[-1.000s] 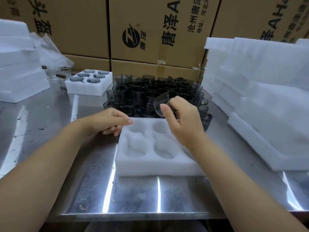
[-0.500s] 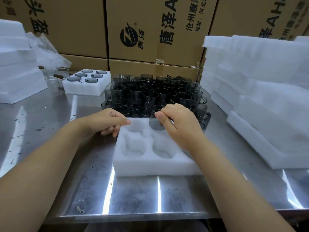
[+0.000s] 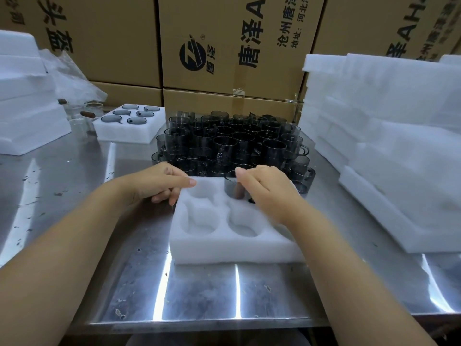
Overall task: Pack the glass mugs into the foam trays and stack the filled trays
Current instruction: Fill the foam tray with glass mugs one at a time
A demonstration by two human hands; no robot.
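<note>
A white foam tray [image 3: 232, 243] with moulded pockets lies on the steel table in front of me. My right hand [image 3: 269, 193] grips a smoked glass mug [image 3: 232, 189] from above, and the mug stands part way down in the tray's far middle pocket. My left hand [image 3: 162, 182] holds the tray's far left corner, thumb on top and fingers curled against its side. Behind the tray stands a dense cluster of loose dark glass mugs [image 3: 229, 143]. A filled foam tray [image 3: 131, 127] sits at the back left.
Stacks of white foam trays [image 3: 389, 136] rise on the right, and more foam [image 3: 25, 103] is piled at the far left with plastic wrap and a few clear glasses. Brown cartons [image 3: 224, 46] wall off the back. The table's front edge [image 3: 199, 323] is close to me.
My right hand brought the mug from a tilted hold above the tray down into the far middle pocket. My left hand stayed on the tray's corner.
</note>
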